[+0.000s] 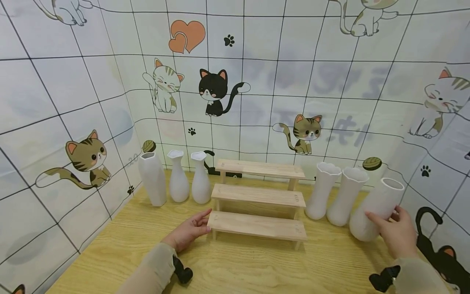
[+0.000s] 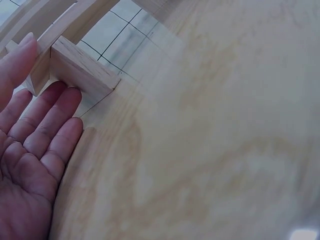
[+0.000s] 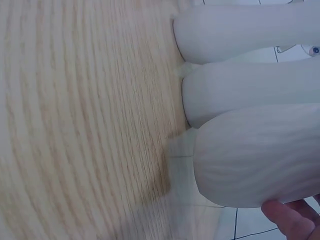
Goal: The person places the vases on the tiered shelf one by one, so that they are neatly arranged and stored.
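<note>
My right hand (image 1: pixel 398 232) grips a white vase (image 1: pixel 376 212) from its right side, thumb across the front. The vase leans to the right, with its round mouth up; the right wrist view shows its rounded lower part (image 3: pixel 250 155) and the fingertips (image 3: pixel 287 217). At the left end of the lowest step of a three-tier wooden stand (image 1: pixel 257 225) is my left hand (image 1: pixel 189 230). In the left wrist view its fingers (image 2: pixel 52 117) reach out, nearly straight, right at the stand's leg (image 2: pixel 82 67), with the thumb up beside the plank.
Two white vases with wavy rims (image 1: pixel 323 192) stand between the stand and the held vase. Left of the stand are two slim-necked white vases (image 1: pixel 178 179) and a faceted one (image 1: pixel 152 179). A cat-printed cloth (image 1: pixel 257 90) hangs behind the wooden table (image 1: pixel 235 269).
</note>
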{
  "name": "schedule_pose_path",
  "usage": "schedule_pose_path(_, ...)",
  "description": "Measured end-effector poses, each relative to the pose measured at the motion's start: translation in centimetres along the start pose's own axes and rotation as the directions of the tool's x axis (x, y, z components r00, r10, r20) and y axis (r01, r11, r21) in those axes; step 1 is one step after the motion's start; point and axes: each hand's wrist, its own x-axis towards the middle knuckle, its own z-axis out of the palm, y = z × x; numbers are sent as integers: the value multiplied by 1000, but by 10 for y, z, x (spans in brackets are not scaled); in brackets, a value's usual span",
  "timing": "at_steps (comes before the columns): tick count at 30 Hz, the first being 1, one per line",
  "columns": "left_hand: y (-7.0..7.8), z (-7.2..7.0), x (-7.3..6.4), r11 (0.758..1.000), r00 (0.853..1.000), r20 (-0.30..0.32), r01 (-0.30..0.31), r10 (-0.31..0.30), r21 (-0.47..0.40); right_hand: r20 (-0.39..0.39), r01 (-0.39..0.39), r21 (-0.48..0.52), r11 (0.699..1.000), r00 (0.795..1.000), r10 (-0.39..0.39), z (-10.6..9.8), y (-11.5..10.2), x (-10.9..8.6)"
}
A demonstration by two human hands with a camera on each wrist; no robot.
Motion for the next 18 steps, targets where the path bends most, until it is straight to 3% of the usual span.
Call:
schedule_pose_path(5,0,0,0,1000,1000,-5,2,-2,-2,5,38,-39,998,999,-38,0,-4,-10)
schedule_pose_path(12,-1,0,0,1000,1000,-18,18,-18,-5,82,107,21,994,991,-108,6,-16,-28)
schedule_pose_path(18,0,1,0,1000,1000,-14,17,-17,-5,97,204,22,979,974,-205,14,-22,-41)
